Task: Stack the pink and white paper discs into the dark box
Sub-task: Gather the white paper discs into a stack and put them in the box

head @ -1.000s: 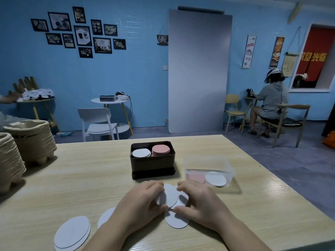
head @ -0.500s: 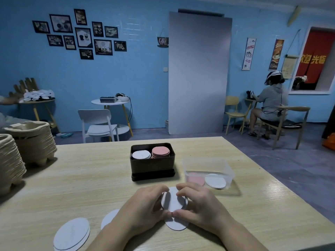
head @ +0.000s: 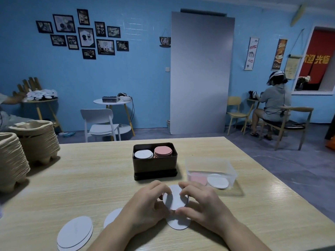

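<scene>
On the wooden table [head: 90,178] in the blue room, your left hand [head: 145,205] and right hand [head: 201,201] together gripped a small stack of white discs [head: 175,198], raised on edge just above another white disc [head: 178,223] lying flat. The dark box [head: 155,166] stood just behind, with white discs left and pink discs [head: 162,151] right inside.

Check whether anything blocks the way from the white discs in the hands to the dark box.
Nothing visible does. Both hands hold the white discs just before the dark box, with only bare table between; its top is open.
</scene>
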{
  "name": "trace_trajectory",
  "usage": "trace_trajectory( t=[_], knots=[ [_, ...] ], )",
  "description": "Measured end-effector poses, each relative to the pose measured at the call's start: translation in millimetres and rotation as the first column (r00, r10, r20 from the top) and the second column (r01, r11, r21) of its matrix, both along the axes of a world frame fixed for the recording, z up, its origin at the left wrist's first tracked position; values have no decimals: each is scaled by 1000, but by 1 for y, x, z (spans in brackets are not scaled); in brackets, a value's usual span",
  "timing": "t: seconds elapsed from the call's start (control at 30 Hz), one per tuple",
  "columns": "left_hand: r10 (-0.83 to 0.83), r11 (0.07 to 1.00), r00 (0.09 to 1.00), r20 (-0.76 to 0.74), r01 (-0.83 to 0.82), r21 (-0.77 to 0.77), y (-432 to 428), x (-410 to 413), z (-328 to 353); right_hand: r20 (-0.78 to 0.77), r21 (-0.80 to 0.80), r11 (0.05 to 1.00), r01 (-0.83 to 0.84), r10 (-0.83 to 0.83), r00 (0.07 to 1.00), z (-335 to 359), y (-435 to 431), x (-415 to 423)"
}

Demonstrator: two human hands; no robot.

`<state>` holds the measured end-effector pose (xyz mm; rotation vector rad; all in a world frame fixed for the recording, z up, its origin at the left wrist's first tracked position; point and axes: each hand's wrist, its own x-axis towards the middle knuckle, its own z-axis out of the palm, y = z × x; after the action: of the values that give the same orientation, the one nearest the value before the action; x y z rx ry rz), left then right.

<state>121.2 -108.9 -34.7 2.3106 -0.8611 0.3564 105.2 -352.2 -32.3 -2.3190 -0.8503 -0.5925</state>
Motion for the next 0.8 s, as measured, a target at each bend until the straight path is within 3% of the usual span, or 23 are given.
trace_trajectory(
  t=[0.17, 0.37, 0.8],
  knots=[
    [8, 1000, 1000, 26, -8, -11, 2, 0, -2, -72, -80, 997, 16, -21, 997, -2, 0, 3],
    [17, 1000, 999, 51, -17, -2, 2, -1, 0, -109, -52, 999, 10, -16, 994, 0, 0, 2],
    [41, 995, 997, 58, -46, 92, -1, -1, 1, -47, -30, 1000, 3, -5, 999, 1, 0, -1]
  ],
)
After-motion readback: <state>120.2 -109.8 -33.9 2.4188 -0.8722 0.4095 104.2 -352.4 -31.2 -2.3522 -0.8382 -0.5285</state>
